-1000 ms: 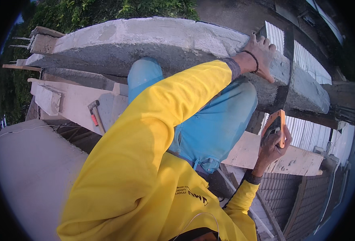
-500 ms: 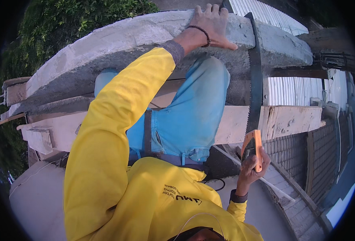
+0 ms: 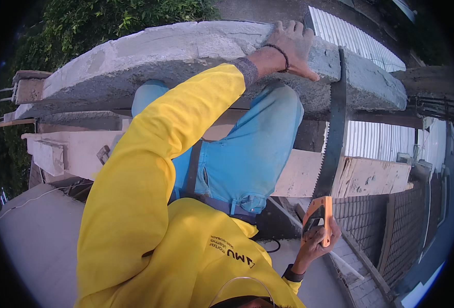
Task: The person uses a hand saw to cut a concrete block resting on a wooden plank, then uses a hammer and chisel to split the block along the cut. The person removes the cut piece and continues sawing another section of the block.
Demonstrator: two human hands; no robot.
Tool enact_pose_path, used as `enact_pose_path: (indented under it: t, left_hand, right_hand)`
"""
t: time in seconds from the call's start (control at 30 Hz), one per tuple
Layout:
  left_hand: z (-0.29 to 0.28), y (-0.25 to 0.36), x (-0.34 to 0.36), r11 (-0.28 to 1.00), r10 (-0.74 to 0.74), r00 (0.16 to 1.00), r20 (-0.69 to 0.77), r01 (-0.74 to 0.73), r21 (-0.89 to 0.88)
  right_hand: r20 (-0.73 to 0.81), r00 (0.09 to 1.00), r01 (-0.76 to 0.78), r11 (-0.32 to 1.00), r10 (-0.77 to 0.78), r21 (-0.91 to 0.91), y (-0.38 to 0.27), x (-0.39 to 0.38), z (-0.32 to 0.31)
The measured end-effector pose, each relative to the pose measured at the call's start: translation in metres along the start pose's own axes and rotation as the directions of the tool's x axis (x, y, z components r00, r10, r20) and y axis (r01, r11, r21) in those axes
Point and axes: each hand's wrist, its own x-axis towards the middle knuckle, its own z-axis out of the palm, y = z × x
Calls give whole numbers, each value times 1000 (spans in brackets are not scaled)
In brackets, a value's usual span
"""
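Observation:
My left hand (image 3: 291,50) lies over the top of a thick grey-white block slab (image 3: 150,47), fingers stretched out and thumb down its near side. My right hand (image 3: 317,244) is closed around the orange handle of a hand saw (image 3: 335,136). The toothed dark blade runs from the handle up to the slab and sits in a cut to the right of my left hand. Right of the blade is the slab's shorter end (image 3: 373,84). My knees, in blue trousers (image 3: 247,154), are bent against the slab's near side.
A pale, worn wooden board (image 3: 371,177) runs crosswise behind my legs. Corrugated sheets (image 3: 353,38) are at the upper right, leafy bushes (image 3: 109,23) at the upper left. Thin rods (image 3: 3,95) jut out at far left. Roof tiles (image 3: 358,215) show at lower right.
My right hand has drawn the saw back toward me, so the blade's tip has dropped to about the slab's top edge. My left hand keeps its place on the slab. The view has shifted slightly.

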Motion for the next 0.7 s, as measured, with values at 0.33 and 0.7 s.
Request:
enact_pose_path:
  t: [0.33, 0.7]
  left_hand:
    - [-12, -4, -4, 983, 5, 996, 92, 12, -185]
    - [16, 5, 12, 987, -61, 995, 84, 72, -140]
  right_hand:
    - [116, 986, 103, 986, -119, 134, 48, 190, 118]
    - [132, 971, 201, 980, -199, -2, 67, 161, 145]
